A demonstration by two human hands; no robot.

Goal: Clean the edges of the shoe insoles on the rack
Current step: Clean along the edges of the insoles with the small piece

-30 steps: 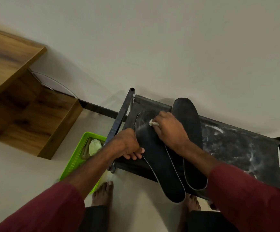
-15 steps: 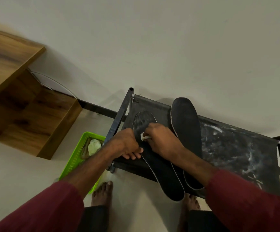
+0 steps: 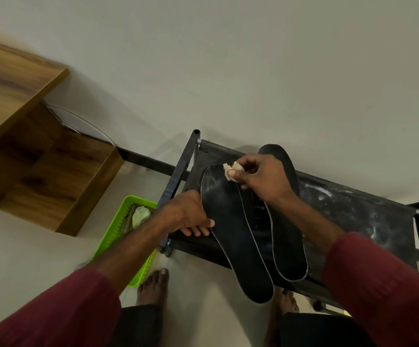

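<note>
Fingers (image 3: 199,230) of the left hand (image 3: 187,216) are curled in against the left edge of the left insole (image 3: 236,236), about halfway along it, holding it steady on the rack (image 3: 358,209). That insole lies at a slant, heel end hanging off the rack's front rail toward the person, toe end pointing at the wall. Its top looks dusty and scuffed, with a thin pale line all round the edge.

The right insole (image 3: 287,236) lies just beside it, its inner edge tucked close to the first one and its heel hanging over the front too.

Further up, the right hand (image 3: 262,180) is over the toe ends, thumb and fingertips pinching a small crumpled cloth wad (image 3: 229,168) right at the tip of the left insole's toe edge.

The rack's black fabric has white smears on its right half. On the floor left of it there's a green basket (image 3: 117,231) with something pale in it, and past that a wooden cabinet (image 3: 43,166) against the wall.
</note>
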